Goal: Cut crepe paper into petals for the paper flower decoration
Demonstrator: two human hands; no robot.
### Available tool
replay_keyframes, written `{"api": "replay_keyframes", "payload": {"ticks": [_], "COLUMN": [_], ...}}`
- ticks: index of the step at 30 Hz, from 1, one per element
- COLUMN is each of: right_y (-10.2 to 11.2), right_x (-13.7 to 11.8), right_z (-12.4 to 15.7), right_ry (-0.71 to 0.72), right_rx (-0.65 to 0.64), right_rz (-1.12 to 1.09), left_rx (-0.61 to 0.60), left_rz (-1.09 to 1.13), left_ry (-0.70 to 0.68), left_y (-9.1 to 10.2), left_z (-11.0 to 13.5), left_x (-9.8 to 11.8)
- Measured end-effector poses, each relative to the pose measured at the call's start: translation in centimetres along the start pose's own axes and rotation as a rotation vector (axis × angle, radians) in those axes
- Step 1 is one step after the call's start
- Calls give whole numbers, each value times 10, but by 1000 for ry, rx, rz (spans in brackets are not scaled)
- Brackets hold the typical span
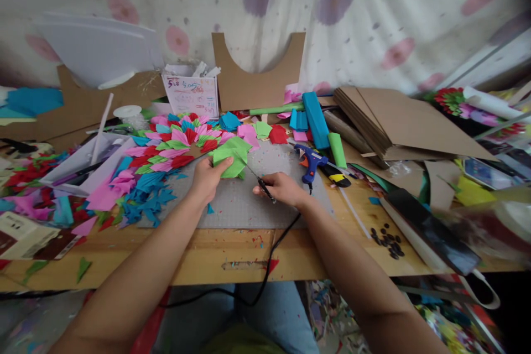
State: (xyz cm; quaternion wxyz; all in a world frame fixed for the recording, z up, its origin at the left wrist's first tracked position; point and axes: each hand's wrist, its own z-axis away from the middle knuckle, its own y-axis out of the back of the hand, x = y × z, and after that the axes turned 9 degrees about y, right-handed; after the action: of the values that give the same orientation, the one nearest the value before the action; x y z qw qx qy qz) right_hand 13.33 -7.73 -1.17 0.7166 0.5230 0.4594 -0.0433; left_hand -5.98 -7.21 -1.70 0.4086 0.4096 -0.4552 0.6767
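Note:
My left hand (pixel 208 177) is closed on a folded green paper piece (pixel 232 157), thumb on top, over the grey cutting mat (pixel 244 204). My right hand (pixel 282 188) grips a thin corded tool with a dark handle (pixel 265 188); its fine tip points up-left toward the green paper. The black cord (pixel 269 260) runs from that hand down over the table's front edge. Left of the green piece lies a fan of folded pink, red, green and blue paper petals (pixel 174 146).
A blue glue gun (pixel 312 165) lies right of the mat. Cardboard sheets (pixel 394 121) are stacked at the right, a white box (pixel 193 94) and a cardboard cut-out (pixel 257 74) behind. Blue and green paper rolls, scraps and dark seeds (pixel 388 240) litter the wooden table (pixel 207 257).

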Motion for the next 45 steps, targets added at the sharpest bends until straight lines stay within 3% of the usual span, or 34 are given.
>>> {"api": "replay_keyframes", "payload": {"ticks": [7, 16, 24, 35, 45], "right_y": [-1, -6, -10, -14, -25], "right_x": [4, -2, -2, -8, -2], "right_z": [1, -2, -3, -5, -9], "right_ry": [32, -27, -35, -52, -49], "right_rx": [41, 42, 108, 86, 105], "right_rz": [62, 121, 197, 162, 275], "left_rx": [-27, -61, -40, -82, -49], "left_rz": [23, -25, -13, -74, -58], "left_ry": [7, -5, 58, 5, 63], "left_y": [0, 0, 0, 3, 6], "left_z": [0, -1, 1, -2, 1], "left_x": [3, -4, 0, -13, -9]}}
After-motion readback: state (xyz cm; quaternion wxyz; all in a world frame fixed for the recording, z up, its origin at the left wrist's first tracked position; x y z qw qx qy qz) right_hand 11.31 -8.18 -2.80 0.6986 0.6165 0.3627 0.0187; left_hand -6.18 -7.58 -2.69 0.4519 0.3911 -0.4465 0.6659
